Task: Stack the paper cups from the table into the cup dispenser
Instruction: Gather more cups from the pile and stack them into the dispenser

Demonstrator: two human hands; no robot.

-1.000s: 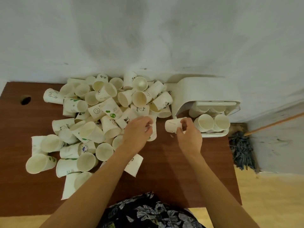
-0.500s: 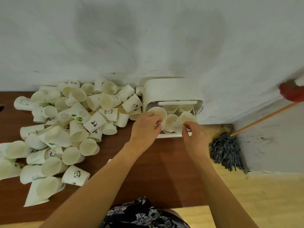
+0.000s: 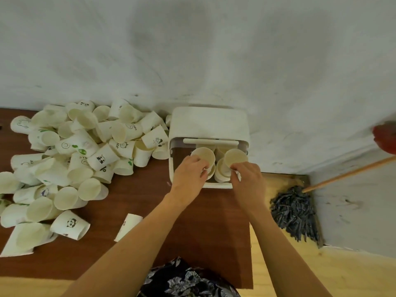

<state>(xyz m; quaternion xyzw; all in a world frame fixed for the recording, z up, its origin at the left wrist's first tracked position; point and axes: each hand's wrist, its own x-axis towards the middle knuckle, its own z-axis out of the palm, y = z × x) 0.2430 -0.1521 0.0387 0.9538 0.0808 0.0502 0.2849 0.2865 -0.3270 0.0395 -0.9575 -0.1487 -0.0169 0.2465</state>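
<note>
1. The left grip (image 3: 189, 173) is clamped on a paper cup (image 3: 203, 155), fingers curled round its side, the cup's open mouth facing the camera.
2. The right grip (image 3: 246, 179) is clamped on a second cup (image 3: 235, 157), pinching its lower side, mouth also toward the camera.
3. Both held cups sit at the open front of the white dispenser (image 3: 209, 123), which lies just beyond the two grips against the wall (image 3: 192, 50).
4. Between the two grips, inside the dispenser, more cup rims (image 3: 220, 173) show, nested below the held cups; how many are there I cannot tell.
5. A pale bar (image 3: 211, 141) crosses the dispenser's opening just beyond the held cups.
6. The dispenser rests on the brown desk (image 3: 132, 194), at its far right corner.
7. Well to the left of the left grip lies the pile of loose cups (image 3: 75, 159), most on their sides, some with small printed pictures, spread from the wall toward the near edge.
8. One panda cup (image 3: 70, 225) lies at the near side of the pile, below and left of the left grip.
9. A single cup (image 3: 128, 226) lies on its side beside the left forearm, apart from the pile.
10. To the right of the right grip, off the desk, a dark mop head (image 3: 293, 213) rests on the floor (image 3: 321, 275), its wooden handle (image 3: 351, 173) slanting up to the right.
11. A red object (image 3: 385, 138) shows at the right edge, cut off by the frame.
12. Dark floral cloth (image 3: 186, 279) shows at the bottom, between the forearms.
</note>
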